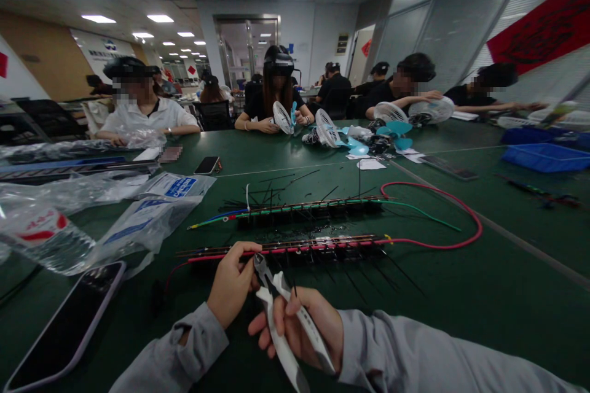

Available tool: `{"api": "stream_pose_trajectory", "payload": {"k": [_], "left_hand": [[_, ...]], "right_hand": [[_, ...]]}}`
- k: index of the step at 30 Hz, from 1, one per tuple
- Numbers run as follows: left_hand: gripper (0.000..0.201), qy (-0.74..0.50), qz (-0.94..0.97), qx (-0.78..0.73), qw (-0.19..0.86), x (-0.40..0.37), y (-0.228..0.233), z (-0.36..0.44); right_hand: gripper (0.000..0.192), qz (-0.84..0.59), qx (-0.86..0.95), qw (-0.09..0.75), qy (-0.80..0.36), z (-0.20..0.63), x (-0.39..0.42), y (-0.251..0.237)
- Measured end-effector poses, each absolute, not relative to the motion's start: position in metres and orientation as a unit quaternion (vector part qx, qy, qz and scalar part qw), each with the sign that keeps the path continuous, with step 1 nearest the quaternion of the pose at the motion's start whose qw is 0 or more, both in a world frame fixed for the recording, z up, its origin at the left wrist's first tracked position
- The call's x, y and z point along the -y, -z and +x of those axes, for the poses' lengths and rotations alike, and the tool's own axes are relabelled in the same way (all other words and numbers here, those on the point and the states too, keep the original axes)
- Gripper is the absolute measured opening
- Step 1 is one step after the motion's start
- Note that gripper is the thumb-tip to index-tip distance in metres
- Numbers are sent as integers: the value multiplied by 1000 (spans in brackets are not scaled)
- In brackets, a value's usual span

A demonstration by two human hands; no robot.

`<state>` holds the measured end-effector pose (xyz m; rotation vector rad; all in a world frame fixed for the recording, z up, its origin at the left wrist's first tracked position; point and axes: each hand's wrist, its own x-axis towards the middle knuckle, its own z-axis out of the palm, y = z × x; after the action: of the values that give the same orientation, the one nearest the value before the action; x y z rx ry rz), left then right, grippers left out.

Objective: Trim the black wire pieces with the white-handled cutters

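My right hand (pixel 308 325) holds a pair of diagonal cutters (pixel 286 344) with white handles, their handles spread apart. The cutters' metal jaws point up at the near wire bundle (pixel 318 247), right beside the fingertips of my left hand (pixel 235 282). My left fingers are closed at this bundle's left part; what exactly lies between them is partly hidden. Red cable runs along the near bundle, and thin black cable-tie tails stick out of it. Behind it lies a second wire bundle (pixel 313 206) with green, blue and red wires and similar black tails.
At the left are a phone (pixel 67 325), a water bottle (pixel 50 233) and plastic bags (pixel 157 209). A red cable (pixel 479 221) loops at the right. Blue trays (pixel 548 157) stand far right. Across the table, people handle fan parts (pixel 327 129); another phone (pixel 208 165) lies farther back.
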<state>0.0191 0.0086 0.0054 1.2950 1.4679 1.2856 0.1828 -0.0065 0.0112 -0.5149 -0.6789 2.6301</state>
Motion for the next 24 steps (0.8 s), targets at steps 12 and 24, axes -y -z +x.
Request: {"api": "stream_pose_trajectory", "payload": {"k": [12,24], "left_hand": [[23,-513,506,-567,400,-8,-7,20],[24,-512,506,-568,399,-9,-5,18]], "right_hand": [[25,-177,238,197,-935,183,7,-11],[25,-170,229,198,-938,183,7,-14]]}}
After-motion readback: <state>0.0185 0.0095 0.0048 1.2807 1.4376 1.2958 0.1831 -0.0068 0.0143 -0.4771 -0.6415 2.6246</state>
